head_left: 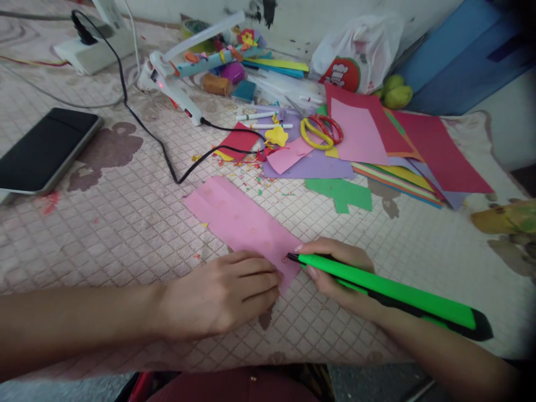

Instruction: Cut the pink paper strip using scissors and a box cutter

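Observation:
A pink paper strip lies slanted on the patterned cloth, with small reddish ring marks along it. My left hand rests palm down across the strip's lower edge, its fingers flat and lightly bent, pressing on the paper. In my right hand is a long green-and-black tool, apparently a utility knife, gripped near its front end. The knife's dark tip touches the paper at one ring mark, close to the strip's right end. How far its blade extends is too small to tell.
Beyond the strip lie scissors, a yellow paper flower, green paper and red sheets. A glue gun with a lit light trails a black cable. A phone lies at the left.

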The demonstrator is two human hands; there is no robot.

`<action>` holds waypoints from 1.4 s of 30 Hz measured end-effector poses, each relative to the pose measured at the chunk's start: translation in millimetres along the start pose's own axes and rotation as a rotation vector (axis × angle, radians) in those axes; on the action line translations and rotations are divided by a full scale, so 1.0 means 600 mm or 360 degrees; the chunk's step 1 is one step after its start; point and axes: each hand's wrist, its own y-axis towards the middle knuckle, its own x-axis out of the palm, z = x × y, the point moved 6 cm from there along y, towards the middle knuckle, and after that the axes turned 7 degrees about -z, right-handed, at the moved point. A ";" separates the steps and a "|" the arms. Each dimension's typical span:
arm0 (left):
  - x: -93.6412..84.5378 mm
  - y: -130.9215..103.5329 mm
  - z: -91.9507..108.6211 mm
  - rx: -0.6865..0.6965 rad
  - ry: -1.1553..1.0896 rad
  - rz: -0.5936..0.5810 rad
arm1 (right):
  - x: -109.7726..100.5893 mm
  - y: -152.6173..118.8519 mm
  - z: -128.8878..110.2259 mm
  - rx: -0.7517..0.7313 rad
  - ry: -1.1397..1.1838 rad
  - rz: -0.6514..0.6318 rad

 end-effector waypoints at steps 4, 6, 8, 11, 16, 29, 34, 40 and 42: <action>-0.002 0.002 0.000 -0.0004 0.0018 -0.0006 | 0.001 0.001 -0.001 0.0009 -0.0003 -0.0018; -0.003 0.003 0.001 0.0001 0.0019 -0.0013 | 0.001 0.002 -0.001 0.0000 -0.0009 -0.0023; -0.003 0.003 0.001 -0.0002 0.0013 -0.0015 | 0.000 0.002 -0.002 -0.0013 -0.0018 -0.0026; -0.004 0.003 0.000 -0.0002 0.0002 -0.0010 | 0.001 0.002 -0.002 -0.0018 -0.0029 -0.0055; -0.002 0.002 0.000 0.0014 -0.0004 -0.0007 | 0.002 0.000 -0.002 -0.0071 -0.0065 -0.0040; 0.000 0.002 0.000 0.0017 0.0002 -0.0015 | -0.004 -0.002 0.002 0.0058 -0.0007 0.0023; -0.009 0.004 -0.002 -0.0004 0.0006 0.0047 | -0.006 -0.004 0.002 0.0071 0.0002 0.0032; -0.012 0.001 -0.006 -0.0081 0.0046 0.0127 | -0.005 -0.006 0.003 0.0084 -0.0002 0.0020; -0.006 0.001 -0.008 -0.0123 0.0071 0.0113 | -0.004 -0.006 0.002 0.0081 -0.0005 0.0014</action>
